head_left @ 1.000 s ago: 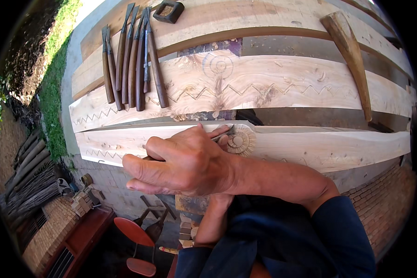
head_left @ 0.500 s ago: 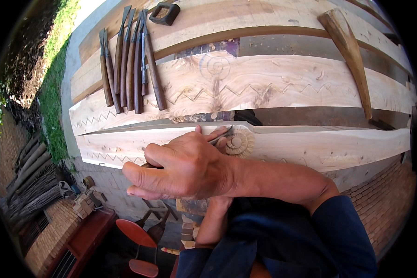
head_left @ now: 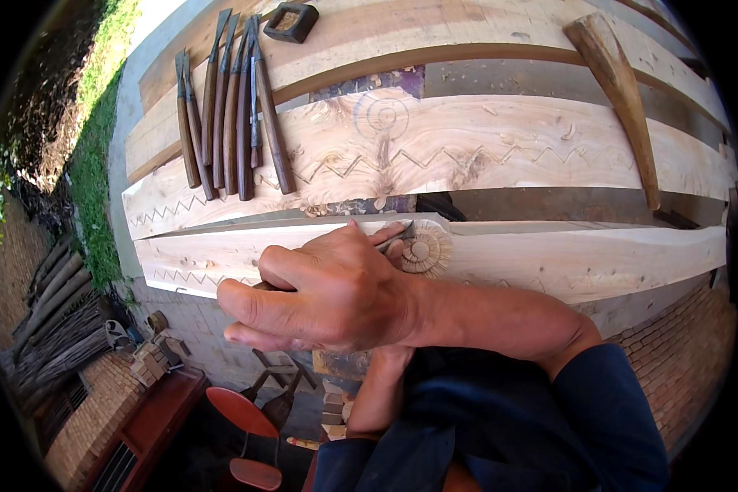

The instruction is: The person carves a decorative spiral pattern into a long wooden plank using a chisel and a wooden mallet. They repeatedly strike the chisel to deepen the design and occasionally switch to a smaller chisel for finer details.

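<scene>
My right hand (head_left: 324, 291) is closed round the dark wooden handle of a carving chisel (head_left: 403, 234), its arm reaching in from the right. The blade's tip meets the edge of a carved round rosette (head_left: 425, 248) with a ring of ridges, on the nearest pale plank (head_left: 549, 254). My left hand (head_left: 390, 232) lies mostly hidden under the right one. Its fingertips show beside the blade and seem to grip it. Along this plank's left part runs an incised zigzag line.
Behind lies another plank (head_left: 500, 123) with a zigzag and a pencilled spiral. Several chisels (head_left: 242, 123) rest across it at left, near a small dark square block (head_left: 292, 23). A wooden mallet (head_left: 617, 90) lies across the planks at right. Gaps separate the planks.
My right hand has shifted very slightly to the right and its grip has tilted a little. The chisel's tip stays at the rosette's edge.
</scene>
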`<control>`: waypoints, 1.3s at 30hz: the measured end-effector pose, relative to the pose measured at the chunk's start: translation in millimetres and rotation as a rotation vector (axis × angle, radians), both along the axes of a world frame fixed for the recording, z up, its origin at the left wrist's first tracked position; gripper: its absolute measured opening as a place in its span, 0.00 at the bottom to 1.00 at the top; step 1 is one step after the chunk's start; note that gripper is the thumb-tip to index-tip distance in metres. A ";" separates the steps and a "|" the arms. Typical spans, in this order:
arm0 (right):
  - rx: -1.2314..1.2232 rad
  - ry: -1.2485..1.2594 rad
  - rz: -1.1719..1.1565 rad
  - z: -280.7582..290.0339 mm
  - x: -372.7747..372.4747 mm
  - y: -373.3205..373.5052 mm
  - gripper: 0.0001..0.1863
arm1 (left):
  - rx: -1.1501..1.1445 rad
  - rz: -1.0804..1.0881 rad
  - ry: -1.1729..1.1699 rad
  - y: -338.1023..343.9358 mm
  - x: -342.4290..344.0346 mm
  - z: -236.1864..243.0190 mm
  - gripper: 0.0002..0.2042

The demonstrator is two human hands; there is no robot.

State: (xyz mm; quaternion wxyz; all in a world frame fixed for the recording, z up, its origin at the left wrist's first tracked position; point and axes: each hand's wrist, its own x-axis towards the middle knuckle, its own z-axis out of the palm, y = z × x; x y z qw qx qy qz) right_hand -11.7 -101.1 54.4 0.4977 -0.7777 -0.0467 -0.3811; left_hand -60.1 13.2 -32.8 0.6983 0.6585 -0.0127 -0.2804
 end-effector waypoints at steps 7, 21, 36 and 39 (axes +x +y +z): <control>0.022 -0.028 -0.044 0.9 0.4 -2.6 0.22 | 0.001 -0.009 -0.011 2.9 -4.3 -0.3 0.25; 0.114 0.019 -0.059 -1.1 8.3 -5.2 0.22 | 0.046 -0.026 -0.050 20.8 -20.5 -7.1 0.27; -0.266 -0.079 -0.047 16.0 -11.8 9.7 0.17 | 0.270 -0.134 -0.250 -1.0 5.2 29.8 0.26; -0.178 -0.021 0.041 20.5 -20.1 17.1 0.16 | 0.361 -0.196 -0.660 -8.4 13.3 38.6 0.20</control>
